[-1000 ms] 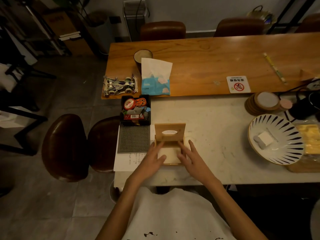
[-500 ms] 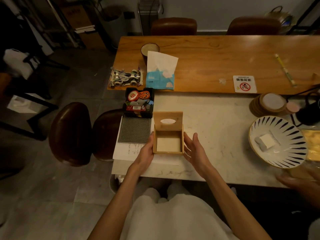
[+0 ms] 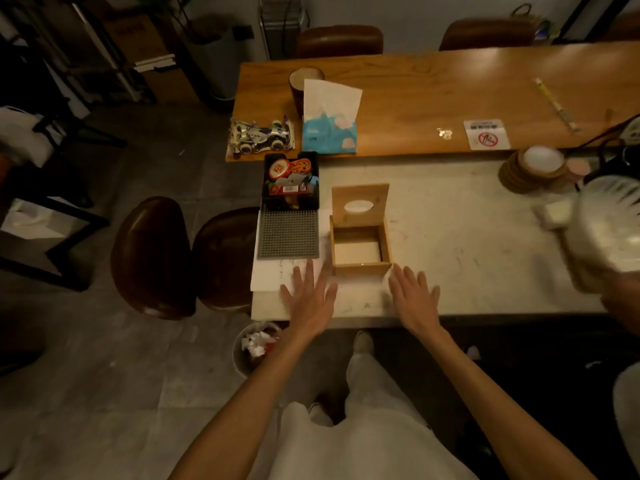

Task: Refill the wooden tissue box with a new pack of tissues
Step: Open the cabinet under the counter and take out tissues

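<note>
The wooden tissue box stands on the marble table, its lid with the oval slot tipped up at the back; inside I see only its pale floor. A blue pack of tissues with a white sheet sticking up stands on the far wooden table. My left hand hovers flat, fingers spread, just left of the box's near corner. My right hand is spread the same way at the near right, not touching the box.
A grey studded mat on white paper and a black tray of small items lie left of the box. A toy car sits beside the pack. Another person's hand holds a blurred striped plate at the right. A waste bin stands below the edge.
Both hands have left the box's sides and drawn back toward me, now spread flat. The view has risen as I stand. At the right the striped plate has been lifted off the table.
</note>
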The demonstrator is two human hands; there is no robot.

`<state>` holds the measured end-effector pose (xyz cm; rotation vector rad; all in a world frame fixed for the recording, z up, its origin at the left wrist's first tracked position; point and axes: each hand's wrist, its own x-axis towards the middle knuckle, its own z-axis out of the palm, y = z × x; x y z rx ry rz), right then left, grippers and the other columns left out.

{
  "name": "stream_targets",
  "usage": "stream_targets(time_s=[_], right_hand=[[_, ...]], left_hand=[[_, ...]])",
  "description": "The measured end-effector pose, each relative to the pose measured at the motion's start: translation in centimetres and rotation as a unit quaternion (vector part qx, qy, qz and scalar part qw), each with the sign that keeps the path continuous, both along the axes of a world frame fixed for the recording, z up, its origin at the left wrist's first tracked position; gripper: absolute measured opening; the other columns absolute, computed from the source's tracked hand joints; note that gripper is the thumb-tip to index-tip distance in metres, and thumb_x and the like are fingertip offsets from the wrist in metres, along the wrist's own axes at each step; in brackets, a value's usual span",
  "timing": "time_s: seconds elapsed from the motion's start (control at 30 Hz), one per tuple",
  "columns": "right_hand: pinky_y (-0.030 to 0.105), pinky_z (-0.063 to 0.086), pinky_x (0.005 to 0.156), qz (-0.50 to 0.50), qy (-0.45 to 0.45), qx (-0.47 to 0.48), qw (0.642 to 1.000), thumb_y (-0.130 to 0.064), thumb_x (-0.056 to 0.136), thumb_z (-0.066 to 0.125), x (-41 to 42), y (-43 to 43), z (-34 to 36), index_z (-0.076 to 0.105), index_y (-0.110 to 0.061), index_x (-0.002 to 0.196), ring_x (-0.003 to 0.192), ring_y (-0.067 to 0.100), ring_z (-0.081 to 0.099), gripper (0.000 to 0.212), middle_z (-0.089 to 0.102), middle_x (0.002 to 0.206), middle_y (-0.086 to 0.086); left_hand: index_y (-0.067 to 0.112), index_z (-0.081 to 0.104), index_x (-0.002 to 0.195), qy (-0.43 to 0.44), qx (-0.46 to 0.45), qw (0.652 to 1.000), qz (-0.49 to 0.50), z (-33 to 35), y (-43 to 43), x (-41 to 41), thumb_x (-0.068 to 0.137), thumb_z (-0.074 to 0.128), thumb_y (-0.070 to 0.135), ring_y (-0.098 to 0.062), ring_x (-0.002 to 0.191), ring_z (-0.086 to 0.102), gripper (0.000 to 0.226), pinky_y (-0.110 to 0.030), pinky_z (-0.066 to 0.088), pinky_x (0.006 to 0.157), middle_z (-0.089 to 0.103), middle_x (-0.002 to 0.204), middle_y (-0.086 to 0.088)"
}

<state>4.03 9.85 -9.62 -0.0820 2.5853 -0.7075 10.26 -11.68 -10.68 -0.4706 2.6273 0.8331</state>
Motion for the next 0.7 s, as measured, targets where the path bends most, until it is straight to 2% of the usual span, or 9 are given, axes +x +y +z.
stream_targets(time_s=[0.03,0.1,0.17,0.27,0.4,0.57,0.63,0.7], right_hand=[[0.061,-0.007,0.113,0.057,0.007,0.082,0.995,-0.058,0.099,0.011,1.0,0.5,-1.6,0.002,-0.037,0.154,0.15,0.029,-0.008,0.06,-0.006,0.163,-0.005],[0.065,-0.012,0.111,0.103,0.027,0.156,0.982,-0.065,0.096,0.005,2.0,1.0,-3.6,-0.019,-0.042,0.15,0.146,0.027,-0.025,0.063,-0.027,0.156,-0.006],[0.067,-0.011,0.111,0.104,0.038,0.175,0.978,-0.067,0.094,0.002,2.2,1.1,-4.1,-0.027,-0.043,0.146,0.144,0.026,-0.03,0.064,-0.033,0.155,-0.004],[0.069,-0.009,0.111,0.103,0.046,0.186,0.976,-0.067,0.094,0.002,1.9,1.1,-4.3,-0.028,-0.043,0.145,0.143,0.026,-0.032,0.065,-0.034,0.156,-0.003],[0.069,-0.008,0.111,0.09,0.076,0.193,0.974,-0.067,0.094,0.004,2.1,1.1,-5.1,-0.023,-0.044,0.148,0.144,0.026,-0.029,0.065,-0.028,0.159,-0.004],[0.067,-0.009,0.111,0.057,0.18,0.171,0.967,-0.063,0.097,0.011,2.4,1.0,-7.3,-0.006,-0.044,0.152,0.149,0.023,-0.016,0.06,-0.013,0.163,-0.006],[0.065,-0.005,0.113,0.023,0.251,0.165,0.954,-0.058,0.099,0.016,2.6,0.7,-8.7,0.006,-0.045,0.153,0.151,0.02,-0.006,0.056,0.0,0.164,-0.008],[0.06,0.001,0.115,-0.022,0.339,0.138,0.93,-0.052,0.1,0.024,2.5,0.3,-10.2,0.026,-0.043,0.15,0.15,0.017,0.013,0.051,0.021,0.161,-0.01]], left_hand=[[0.046,-0.016,0.148,-0.026,-0.039,0.999,-0.028,-1.1,-0.1,1.2,0.098,0.01,0.059,-0.024,0.144,-0.03,0.057,-0.061,-0.016,0.113,-0.026,0.16,0.005],[0.042,-0.02,0.148,-0.019,-0.112,0.99,-0.079,-2.9,-0.1,3.0,0.097,0.011,0.061,-0.027,0.142,-0.034,0.063,-0.064,-0.017,0.111,-0.033,0.157,0.001],[0.041,-0.021,0.148,0.002,-0.142,0.986,-0.083,-3.6,0.0,3.4,0.096,0.012,0.063,-0.028,0.142,-0.034,0.065,-0.067,-0.017,0.109,-0.034,0.156,0.001],[0.043,-0.019,0.148,0.017,-0.148,0.987,-0.067,-4.2,0.3,3.2,0.096,0.013,0.064,-0.029,0.144,-0.031,0.065,-0.071,-0.016,0.105,-0.032,0.158,0.001],[0.04,-0.008,0.152,0.076,-0.183,0.979,-0.047,-5.0,0.5,3.4,0.096,0.017,0.064,-0.033,0.148,-0.02,0.066,-0.077,-0.006,0.103,-0.017,0.163,-0.003],[0.038,0.01,0.153,0.155,-0.229,0.961,-0.025,-6.8,1.3,3.3,0.097,0.019,0.063,-0.036,0.15,0.003,0.062,-0.079,0.004,0.101,0.006,0.164,-0.004],[0.039,0.016,0.153,0.197,-0.24,0.951,-0.014,-7.9,1.3,3.2,0.097,0.022,0.062,-0.033,0.15,0.008,0.061,-0.079,0.004,0.102,0.012,0.163,0.0],[0.038,0.025,0.151,0.252,-0.253,0.934,-0.002,-9.2,1.5,3.0,0.096,0.025,0.061,-0.03,0.15,0.012,0.059,-0.078,0.004,0.104,0.02,0.162,0.002]])
